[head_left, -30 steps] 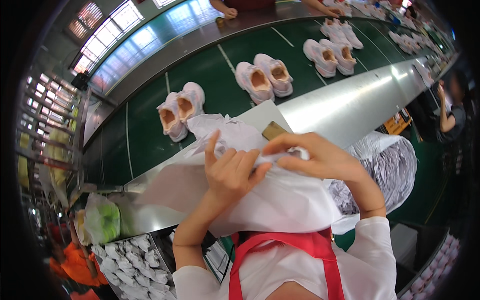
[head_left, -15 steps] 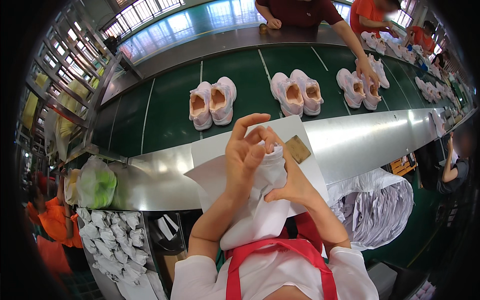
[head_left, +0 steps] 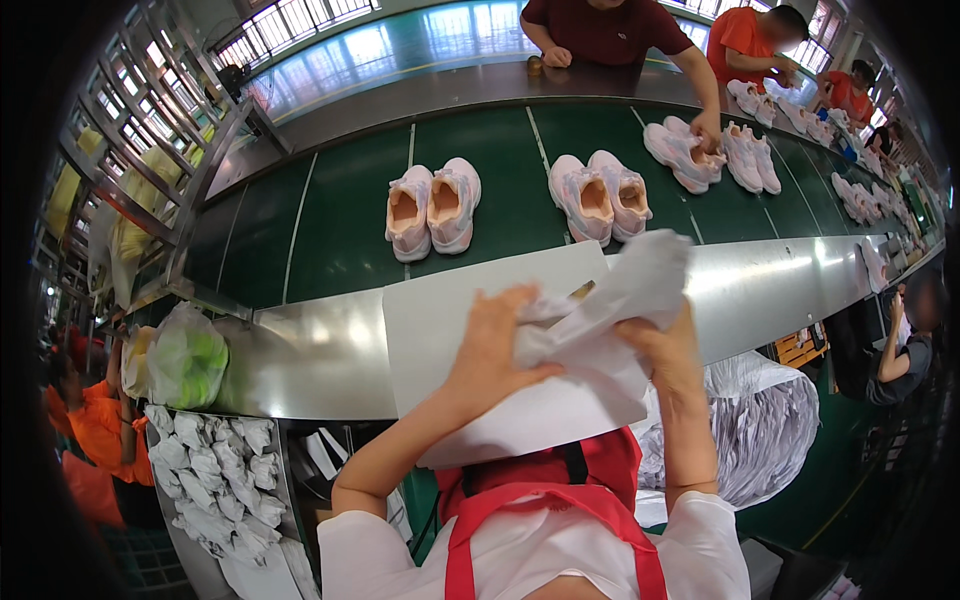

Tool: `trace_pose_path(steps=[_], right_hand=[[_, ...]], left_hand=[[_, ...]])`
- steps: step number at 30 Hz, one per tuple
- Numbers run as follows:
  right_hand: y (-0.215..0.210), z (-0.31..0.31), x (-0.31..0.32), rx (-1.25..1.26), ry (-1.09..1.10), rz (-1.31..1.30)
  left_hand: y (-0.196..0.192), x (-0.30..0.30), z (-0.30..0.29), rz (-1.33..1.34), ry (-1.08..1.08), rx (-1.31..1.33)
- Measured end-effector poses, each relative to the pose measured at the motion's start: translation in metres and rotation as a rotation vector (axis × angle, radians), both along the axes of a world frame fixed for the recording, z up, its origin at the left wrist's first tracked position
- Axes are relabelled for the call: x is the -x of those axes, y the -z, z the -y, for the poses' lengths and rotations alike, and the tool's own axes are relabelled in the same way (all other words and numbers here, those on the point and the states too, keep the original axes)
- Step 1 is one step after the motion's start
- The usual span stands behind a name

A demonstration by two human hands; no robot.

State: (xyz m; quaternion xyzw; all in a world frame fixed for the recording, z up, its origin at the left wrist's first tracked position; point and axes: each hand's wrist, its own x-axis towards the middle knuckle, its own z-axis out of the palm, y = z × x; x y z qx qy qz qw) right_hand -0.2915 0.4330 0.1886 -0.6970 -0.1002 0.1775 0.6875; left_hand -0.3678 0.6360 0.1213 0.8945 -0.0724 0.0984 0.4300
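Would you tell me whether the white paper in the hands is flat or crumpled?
Crumpled: the paper bunches in creases between both hands.

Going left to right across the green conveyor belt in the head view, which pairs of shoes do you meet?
Pale pink pair → second pale pink pair → third pair, touched by a co-worker's hand → fourth pair. Beyond that, more shoes crowd toward the right rim, too small to order.

Head camera looks steeply down, close above a conveyor belt (head_left: 500,180)
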Motion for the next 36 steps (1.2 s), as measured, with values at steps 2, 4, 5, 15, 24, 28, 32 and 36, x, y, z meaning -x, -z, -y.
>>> trace_pose_path(steps=[2, 4, 5, 15, 24, 28, 32, 36], right_hand=[[0.025, 0.034, 0.003, 0.482, 0.227, 0.644], [0.010, 0.028, 0.008, 0.574, 0.064, 1.297], [-0.009, 0.014, 0.013, 0.190, -0.259, 1.478], [0.032, -0.042, 0.033, 0.027, -0.620, 1.611], [0.025, -0.031, 0.014, 0.041, -0.156, 0.561], [0.023, -0.030, -0.003, 0.287, -0.295, 0.537], [0.024, -0.036, 0.004, 0.542, 0.104, 1.061], [0.037, -0.050, 0.012, 0.450, -0.154, 0.803]], left_hand=[[0.007, 0.002, -0.014, 0.092, -0.147, 0.334], [0.018, -0.002, -0.030, -0.406, 0.194, 0.997], [0.025, -0.005, -0.035, -0.664, 0.373, 1.323], [-0.010, -0.035, 0.010, -0.541, 0.385, 1.032], [0.013, -0.024, 0.015, -0.318, 0.209, 1.345], [-0.028, -0.027, 0.004, 0.043, 0.156, 0.439], [-0.017, -0.043, 0.003, 0.118, -0.264, 0.628], [-0.023, -0.046, 0.012, 0.079, -0.139, 0.761]])
